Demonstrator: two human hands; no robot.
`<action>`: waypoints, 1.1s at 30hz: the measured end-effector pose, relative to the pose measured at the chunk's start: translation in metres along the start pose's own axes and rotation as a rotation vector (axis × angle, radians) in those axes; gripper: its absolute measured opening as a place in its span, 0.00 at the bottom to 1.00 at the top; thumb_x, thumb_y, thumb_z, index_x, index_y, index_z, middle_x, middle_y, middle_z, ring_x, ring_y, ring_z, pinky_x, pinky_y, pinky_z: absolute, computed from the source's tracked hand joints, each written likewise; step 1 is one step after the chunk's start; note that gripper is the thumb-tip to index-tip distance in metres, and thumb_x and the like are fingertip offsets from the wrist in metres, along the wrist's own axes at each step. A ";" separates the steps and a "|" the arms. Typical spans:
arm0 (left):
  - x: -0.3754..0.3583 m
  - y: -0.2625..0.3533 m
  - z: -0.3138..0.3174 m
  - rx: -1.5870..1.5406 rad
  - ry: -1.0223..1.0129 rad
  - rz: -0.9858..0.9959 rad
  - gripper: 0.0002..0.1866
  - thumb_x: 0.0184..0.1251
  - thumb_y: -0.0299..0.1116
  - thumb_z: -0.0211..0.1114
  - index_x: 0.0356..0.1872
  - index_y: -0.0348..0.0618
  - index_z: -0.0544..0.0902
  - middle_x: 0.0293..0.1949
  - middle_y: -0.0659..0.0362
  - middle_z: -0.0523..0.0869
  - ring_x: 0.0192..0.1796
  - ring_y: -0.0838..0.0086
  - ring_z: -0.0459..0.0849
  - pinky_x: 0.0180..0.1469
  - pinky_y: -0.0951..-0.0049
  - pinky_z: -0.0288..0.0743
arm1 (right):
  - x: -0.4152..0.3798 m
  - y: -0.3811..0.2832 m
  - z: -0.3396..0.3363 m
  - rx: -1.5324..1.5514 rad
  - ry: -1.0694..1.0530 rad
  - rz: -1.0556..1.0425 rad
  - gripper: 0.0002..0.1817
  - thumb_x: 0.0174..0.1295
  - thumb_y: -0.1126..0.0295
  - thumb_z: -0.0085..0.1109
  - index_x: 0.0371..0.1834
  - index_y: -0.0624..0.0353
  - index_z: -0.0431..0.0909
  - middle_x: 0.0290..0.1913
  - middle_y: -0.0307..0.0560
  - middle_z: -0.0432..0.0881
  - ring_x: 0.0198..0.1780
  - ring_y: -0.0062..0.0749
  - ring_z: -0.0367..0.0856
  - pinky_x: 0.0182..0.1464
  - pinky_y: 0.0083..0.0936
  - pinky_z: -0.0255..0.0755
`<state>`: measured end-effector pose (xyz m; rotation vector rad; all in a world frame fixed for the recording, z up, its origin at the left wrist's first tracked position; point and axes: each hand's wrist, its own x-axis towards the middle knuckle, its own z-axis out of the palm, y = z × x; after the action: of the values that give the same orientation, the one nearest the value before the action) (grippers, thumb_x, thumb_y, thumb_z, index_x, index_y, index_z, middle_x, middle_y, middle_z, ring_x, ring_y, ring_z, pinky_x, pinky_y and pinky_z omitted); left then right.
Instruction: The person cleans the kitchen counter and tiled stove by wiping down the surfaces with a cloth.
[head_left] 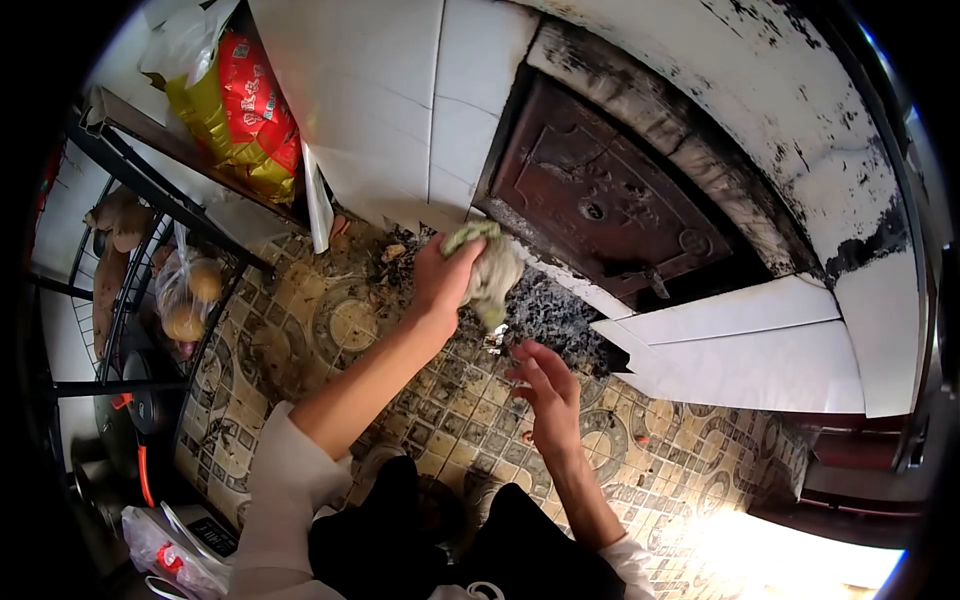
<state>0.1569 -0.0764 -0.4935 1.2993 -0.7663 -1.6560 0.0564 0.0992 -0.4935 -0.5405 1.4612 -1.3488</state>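
My left hand [443, 272] is closed round a crumpled, greenish-grey rag [494, 276], which hangs down over the ash. To its right my right hand [548, 392] is held low above the floor, fingers loosely bent and apart, with nothing visible in them. Dark ash [560, 312] lies heaped on the floor along the foot of the white-tiled stove [480, 75]. A small white scrap [495, 340] shows near my right fingertips. Above the ash, the rusty brown stove door [610, 190] is closed, its small latch [655, 282] at the lower edge.
A black wire rack [140, 265] on the left holds bagged round produce [190, 298] and a dark pan [150, 395]. Behind it stands a red and gold bag [245, 115]. Dirt is scattered over the patterned floor [345, 315]. Dark red wood [860, 475] borders the right.
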 end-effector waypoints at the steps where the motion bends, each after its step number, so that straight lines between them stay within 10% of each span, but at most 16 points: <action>1: 0.005 0.002 0.007 -0.045 0.053 0.016 0.09 0.62 0.32 0.65 0.40 0.42 0.82 0.35 0.59 0.84 0.36 0.75 0.82 0.41 0.72 0.75 | -0.004 0.004 -0.002 0.058 0.019 0.029 0.18 0.69 0.66 0.55 0.59 0.61 0.74 0.52 0.44 0.81 0.45 0.26 0.82 0.42 0.21 0.74; 10: -0.012 -0.053 0.050 0.494 -0.287 0.038 0.20 0.60 0.51 0.67 0.29 0.40 0.88 0.22 0.55 0.86 0.25 0.70 0.85 0.28 0.68 0.76 | 0.010 0.022 0.001 0.168 0.245 -0.152 0.12 0.69 0.71 0.54 0.53 0.61 0.76 0.47 0.40 0.82 0.47 0.23 0.79 0.45 0.22 0.72; 19: -0.032 -0.049 -0.015 0.630 -0.593 0.292 0.18 0.64 0.44 0.55 0.29 0.39 0.83 0.24 0.53 0.85 0.24 0.70 0.80 0.28 0.62 0.71 | 0.014 0.008 0.001 0.465 -0.070 0.032 0.43 0.57 0.54 0.68 0.74 0.46 0.56 0.67 0.52 0.65 0.63 0.46 0.70 0.58 0.39 0.75; 23: -0.029 -0.033 -0.009 0.538 -0.316 0.107 0.12 0.59 0.39 0.58 0.31 0.40 0.81 0.28 0.60 0.83 0.26 0.77 0.75 0.30 0.72 0.69 | 0.034 0.017 0.007 0.668 0.060 0.364 0.28 0.61 0.60 0.63 0.63 0.55 0.69 0.52 0.50 0.81 0.49 0.40 0.82 0.46 0.39 0.82; 33: 0.020 -0.028 0.005 0.116 -0.036 0.426 0.10 0.61 0.31 0.71 0.34 0.36 0.80 0.29 0.60 0.84 0.32 0.78 0.80 0.35 0.75 0.74 | 0.075 -0.007 0.039 0.658 0.060 0.309 0.15 0.64 0.59 0.61 0.51 0.50 0.78 0.46 0.38 0.83 0.47 0.29 0.80 0.50 0.33 0.76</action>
<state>0.1438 -0.0825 -0.5248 1.0925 -1.0901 -1.3101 0.0611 0.0158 -0.5084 0.1466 1.0034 -1.4922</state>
